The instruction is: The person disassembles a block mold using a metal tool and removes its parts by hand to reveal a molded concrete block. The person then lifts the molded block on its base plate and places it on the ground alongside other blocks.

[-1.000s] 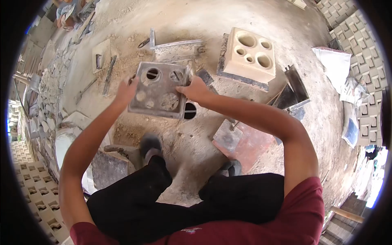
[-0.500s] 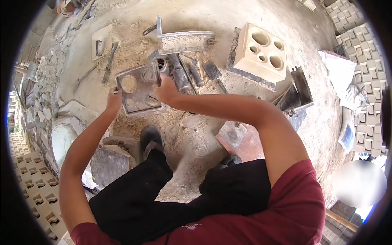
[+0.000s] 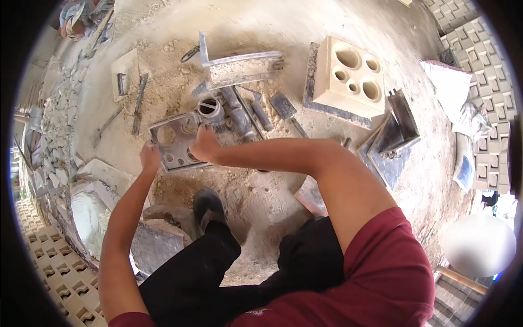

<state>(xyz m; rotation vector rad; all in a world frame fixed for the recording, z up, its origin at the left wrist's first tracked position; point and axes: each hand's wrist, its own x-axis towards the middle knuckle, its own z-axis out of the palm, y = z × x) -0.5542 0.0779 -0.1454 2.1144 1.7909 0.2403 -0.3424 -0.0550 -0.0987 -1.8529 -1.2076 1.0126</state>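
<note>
A square grey metal plate with round holes is low over the sandy ground, or resting on it; I cannot tell which. My left hand grips its left edge. My right hand has its fingers closed on the right edge. Just beyond that edge stands a metal cylinder with a bar across its open top. Dark metal tubes lie to its right. An L-shaped metal frame caked with sand sits farther out.
A pale block with round holes stands on a dark board at the right. Nearby are a trowel and dark metal mould parts. A wooden float and a metal bar lie at the left. Stacked blocks line the far right.
Both hands have moved the holed plate left and down toward the ground, away from the cylinder and tubes. These now show more fully. My right arm reaches farther left.
</note>
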